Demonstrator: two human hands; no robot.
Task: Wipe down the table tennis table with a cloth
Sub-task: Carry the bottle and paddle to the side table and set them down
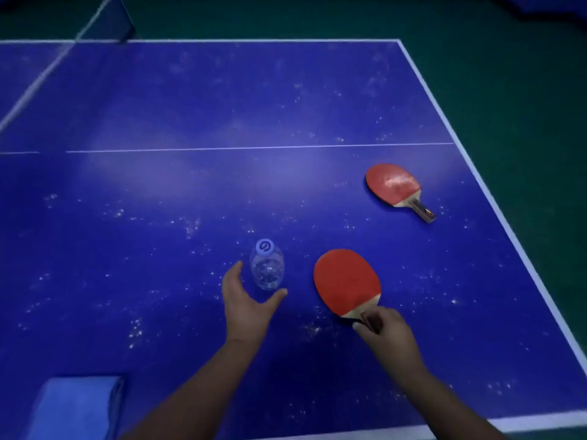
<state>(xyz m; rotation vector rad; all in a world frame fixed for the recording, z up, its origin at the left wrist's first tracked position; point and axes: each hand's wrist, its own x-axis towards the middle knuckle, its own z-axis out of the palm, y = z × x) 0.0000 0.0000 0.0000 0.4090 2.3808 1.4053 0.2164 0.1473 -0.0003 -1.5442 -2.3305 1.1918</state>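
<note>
Both hands are on the table tennis table (222, 106) and neither has the cloth (74, 408), which lies folded, soft and pale blue, at the near left edge, well apart from the action. The left hand (244, 300) is spread wide, thumb and fingers cupped either side of the clear plastic bottle (266, 268) but not closed on it; whether the thumb tip actually touches the base is hard to tell through the blur. The bottle stands upright with its white cap towards the camera, ribbed and see-through.

Over on the other side, the right hand (386, 328) pinches the handle of the near bat (346, 282), fingers curled round the pale wooden neck, the smooth red rubber face lying flat. My read: this is clearing work, lifting the clutter off so the cloth can sweep freely.

A second bat (394, 187) lies further out near the right edge, its red face scuffed whitish, handle pointing towards the border line. The blue surface is matt and speckled all over with pale dust and flecks, so the wiping itself looks not yet begun.
</note>
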